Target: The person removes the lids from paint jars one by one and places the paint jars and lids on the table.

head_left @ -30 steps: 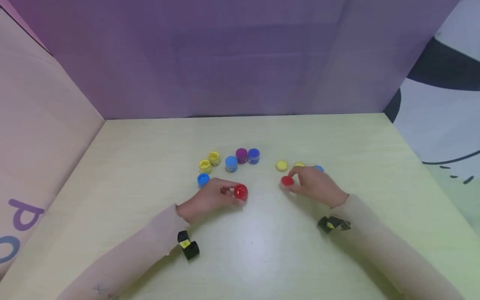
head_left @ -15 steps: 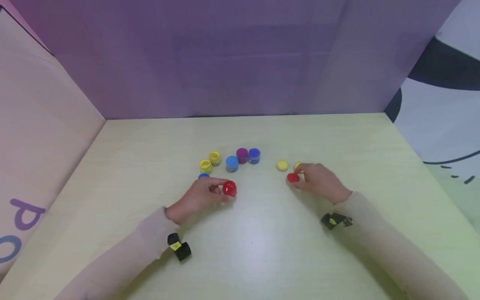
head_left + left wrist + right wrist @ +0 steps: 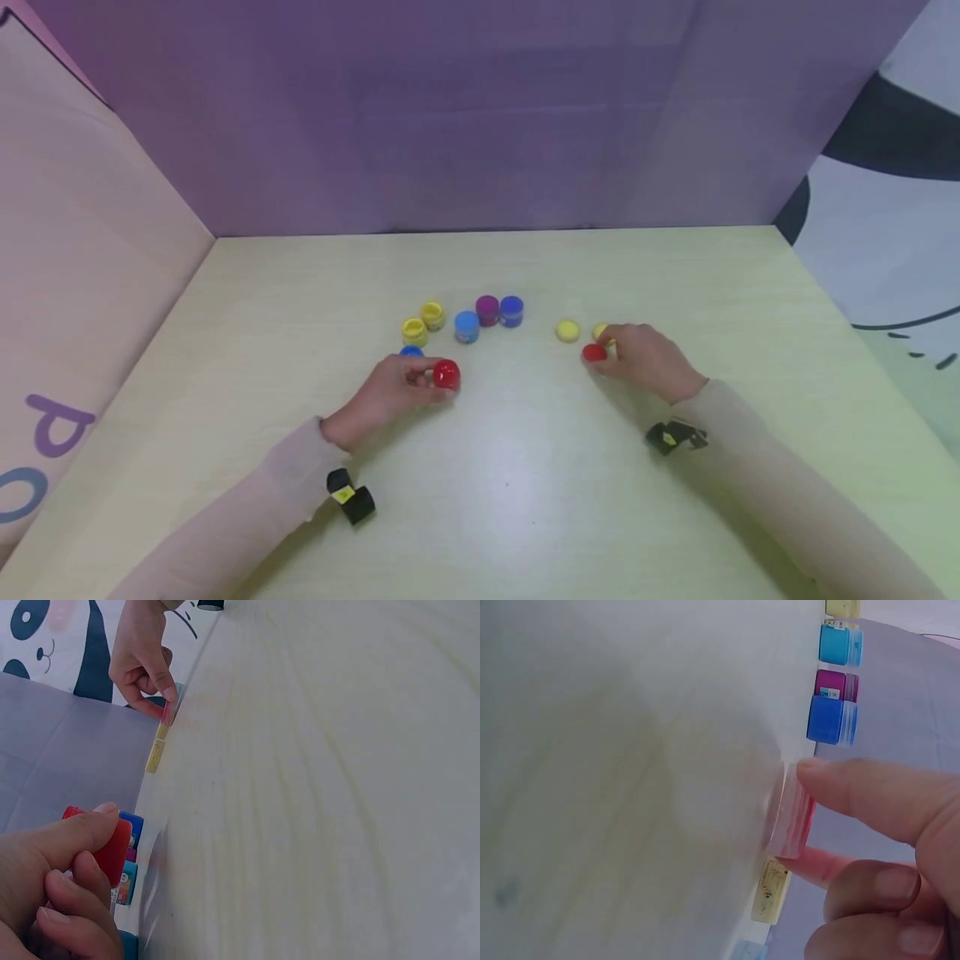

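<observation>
My left hand (image 3: 386, 396) grips a small red paint pot (image 3: 446, 375) between thumb and fingers, just over the table. In the left wrist view that red pot (image 3: 114, 855) shows its side, partly covered by the thumb. Farther right, my right hand (image 3: 648, 360) pinches a red lid (image 3: 595, 353). The right wrist view shows this lid (image 3: 793, 814) standing between thumb and finger, close to the tabletop. Beside the right fingers lie two yellow lids, one (image 3: 567, 331) in full view and another (image 3: 602, 331) partly hidden. A light blue lid (image 3: 750, 950) lies beyond them.
Behind the left hand stand two open yellow pots (image 3: 414, 332) and a blue pot (image 3: 411, 351), mostly covered by the hand. Light blue (image 3: 467, 327), purple (image 3: 487, 310) and dark blue (image 3: 512, 311) lidded pots stand mid-table. A purple backdrop (image 3: 480, 125) rises behind.
The left hand has moved left with the red pot, now covering more of the blue pot. Holding the red lid, the right hand has shifted slightly right and back, hiding the light blue lid.
</observation>
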Available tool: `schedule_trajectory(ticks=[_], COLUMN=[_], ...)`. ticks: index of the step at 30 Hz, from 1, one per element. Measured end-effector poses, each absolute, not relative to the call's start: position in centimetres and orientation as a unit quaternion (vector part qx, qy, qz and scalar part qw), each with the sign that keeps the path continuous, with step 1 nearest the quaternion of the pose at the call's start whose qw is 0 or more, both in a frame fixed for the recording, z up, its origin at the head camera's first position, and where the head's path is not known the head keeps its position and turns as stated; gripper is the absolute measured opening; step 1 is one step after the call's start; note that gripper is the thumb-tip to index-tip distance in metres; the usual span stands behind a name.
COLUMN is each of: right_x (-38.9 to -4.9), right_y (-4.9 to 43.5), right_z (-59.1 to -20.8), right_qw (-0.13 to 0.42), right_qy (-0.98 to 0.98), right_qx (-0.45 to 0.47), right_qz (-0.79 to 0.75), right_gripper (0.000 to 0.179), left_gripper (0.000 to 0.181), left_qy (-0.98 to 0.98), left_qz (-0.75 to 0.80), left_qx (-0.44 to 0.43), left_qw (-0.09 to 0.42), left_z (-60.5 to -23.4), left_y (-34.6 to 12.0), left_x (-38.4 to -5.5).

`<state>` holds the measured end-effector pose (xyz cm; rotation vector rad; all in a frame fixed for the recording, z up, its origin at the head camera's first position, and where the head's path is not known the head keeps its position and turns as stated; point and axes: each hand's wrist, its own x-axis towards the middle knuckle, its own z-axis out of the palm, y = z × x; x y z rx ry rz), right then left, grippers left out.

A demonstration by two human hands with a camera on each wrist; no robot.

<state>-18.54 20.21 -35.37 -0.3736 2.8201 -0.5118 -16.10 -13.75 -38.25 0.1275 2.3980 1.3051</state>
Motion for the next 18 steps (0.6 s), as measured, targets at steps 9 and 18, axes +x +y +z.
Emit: schedule_trajectory(ticks=[9, 18], right_x=[-18.75, -18.78], right_y=[20.52, 20.43], right_z=[-35.52, -35.47], right_qw=[0.137, 0.134], right_qy=[0.971, 0.973], right_qx=[-0.107, -0.109], right_qz=[-0.164, -0.153], right_gripper=[0.041, 0.04], left_gripper=[0.049, 0.048], left_qy=[0.866, 0.877], left_qz=[0.46, 0.447], left_qx=[0.052, 0.068], left_qw=[0.188, 0.16], left_z=[-38.39, -38.28], left_y=[-14.26, -14.47], left_x=[-16.31, -16.56])
